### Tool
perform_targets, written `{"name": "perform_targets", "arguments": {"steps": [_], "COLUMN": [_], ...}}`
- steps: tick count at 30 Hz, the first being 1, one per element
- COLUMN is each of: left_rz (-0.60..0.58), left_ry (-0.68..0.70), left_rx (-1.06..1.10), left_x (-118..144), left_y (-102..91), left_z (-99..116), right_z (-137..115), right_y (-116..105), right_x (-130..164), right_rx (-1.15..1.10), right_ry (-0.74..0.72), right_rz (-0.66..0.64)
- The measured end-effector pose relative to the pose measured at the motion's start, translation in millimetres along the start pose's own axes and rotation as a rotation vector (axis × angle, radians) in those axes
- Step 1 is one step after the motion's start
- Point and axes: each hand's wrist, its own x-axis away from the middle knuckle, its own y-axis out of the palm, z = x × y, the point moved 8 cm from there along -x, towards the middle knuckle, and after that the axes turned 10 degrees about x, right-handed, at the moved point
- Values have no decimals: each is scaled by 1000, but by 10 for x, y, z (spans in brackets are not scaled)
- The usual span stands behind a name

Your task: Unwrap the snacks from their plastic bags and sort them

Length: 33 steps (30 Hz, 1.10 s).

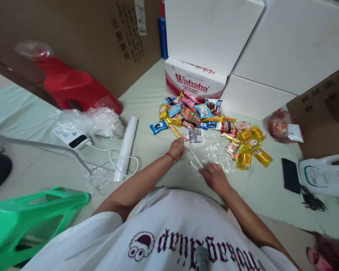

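In the head view, my left hand [177, 148] is closed on one end of a clear plastic bag's edge. My right hand [215, 178], fingers also closed, pinches the same edge nearer to me. Between the two, the edge of the clear plastic bag [213, 156] runs as a taut strip, while the rest lies crumpled on the pale cloth. A small dark packet [196, 135] lies at or under its far side; I cannot tell which. Just beyond is a pile of small wrapped snacks [202, 110], and yellow-wrapped cakes [245, 160] lie to the right.
A white Wahaha carton [194, 83] stands behind the snacks. A red jug [73, 84], a plastic roll [126, 148] and a white cable [110, 154] are on the left, near a green stool [31, 218]. A phone [290, 175], keys [313, 200] and a white jug [324, 175] lie right.
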Motion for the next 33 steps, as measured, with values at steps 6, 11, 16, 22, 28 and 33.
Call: {"name": "perform_targets", "arguments": {"steps": [6,11,16,22,28,33], "left_rz": [-5,15,160,-123,-109,-87], "left_ry": [14,105,512,815,388,216], "left_rx": [-11,-80,-485,-884,-902,-665], "left_x": [-16,119,345,695,244,-117], "left_y": [15,-232,-498,29,200,330], "left_z": [54,190,604,709,366,193], "right_z": [-132,93,410,188,189,289], "right_y": [-244,-668,-495,-167,-363,-444], "right_x": [528,533,79,-205,-152,-160], "right_rx": [-150,-342,-189,-201,-161,15], "right_ry": [38,343,607,480,507,546], "right_rz": [155,359,89,-426,-255,-117]}}
